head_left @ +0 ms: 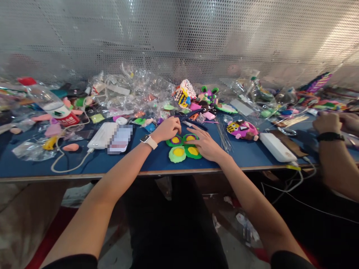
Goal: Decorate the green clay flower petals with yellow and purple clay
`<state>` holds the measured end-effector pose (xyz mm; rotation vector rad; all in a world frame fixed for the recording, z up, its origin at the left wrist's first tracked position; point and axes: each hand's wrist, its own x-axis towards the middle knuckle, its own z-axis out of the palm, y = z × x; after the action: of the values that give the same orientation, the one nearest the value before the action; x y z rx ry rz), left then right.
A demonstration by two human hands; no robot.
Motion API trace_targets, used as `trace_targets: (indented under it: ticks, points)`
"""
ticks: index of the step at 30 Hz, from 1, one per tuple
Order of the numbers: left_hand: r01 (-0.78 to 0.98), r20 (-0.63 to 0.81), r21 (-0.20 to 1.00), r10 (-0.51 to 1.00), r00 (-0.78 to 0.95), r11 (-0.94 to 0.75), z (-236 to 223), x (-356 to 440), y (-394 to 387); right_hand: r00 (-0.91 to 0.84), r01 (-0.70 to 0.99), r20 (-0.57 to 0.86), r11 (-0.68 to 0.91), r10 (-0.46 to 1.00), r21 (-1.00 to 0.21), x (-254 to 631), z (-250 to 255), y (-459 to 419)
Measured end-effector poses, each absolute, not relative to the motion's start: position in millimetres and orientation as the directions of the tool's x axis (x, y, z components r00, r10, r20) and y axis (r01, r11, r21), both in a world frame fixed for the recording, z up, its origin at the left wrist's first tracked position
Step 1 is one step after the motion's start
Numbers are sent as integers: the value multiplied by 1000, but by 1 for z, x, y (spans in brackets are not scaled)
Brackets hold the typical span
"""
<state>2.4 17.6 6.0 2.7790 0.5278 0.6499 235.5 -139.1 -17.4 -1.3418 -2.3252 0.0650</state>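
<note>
Flat on the blue tabletop in front of me lies a modelling-clay piece (177, 153) made of several joined green rounds with yellow centres. Purple rings edge the yellow in its upper rounds. My left hand (168, 129), with a watch on the wrist, is at the upper left of the piece. Its fingers are curled down and close together; whatever may be between them is hidden. My right hand (206, 145) rests over the right side of the clay, fingers stretched out and touching it. Dark-handled scissors (193, 114) lie just beyond both hands.
A phone (120, 139) and white power bank (102, 135) lie left, near a red-capped bottle (60, 106). A pink-and-yellow clay figure (242, 129) and another power bank (277, 147) are right. Crumpled plastic wrap (140, 89) lines the back. Another person's hand (327, 123) is at far right.
</note>
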Motion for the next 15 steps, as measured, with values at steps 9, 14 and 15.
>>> trace_targets:
  ticks: [9, 14, 15]
  points:
    - [353, 407, 235, 422, 810, -906, 11, -1, 17, -269, 843, 419, 423, 867, -333, 244, -12, -124]
    - [367, 397, 229, 431, 810, -901, 12, -2, 16, -303, 891, 358, 396, 883, -223, 267, -1, -80]
    - [372, 395, 233, 437, 808, -899, 12, -2, 16, -326, 890, 324, 403, 888, -211, 270, -2, -75]
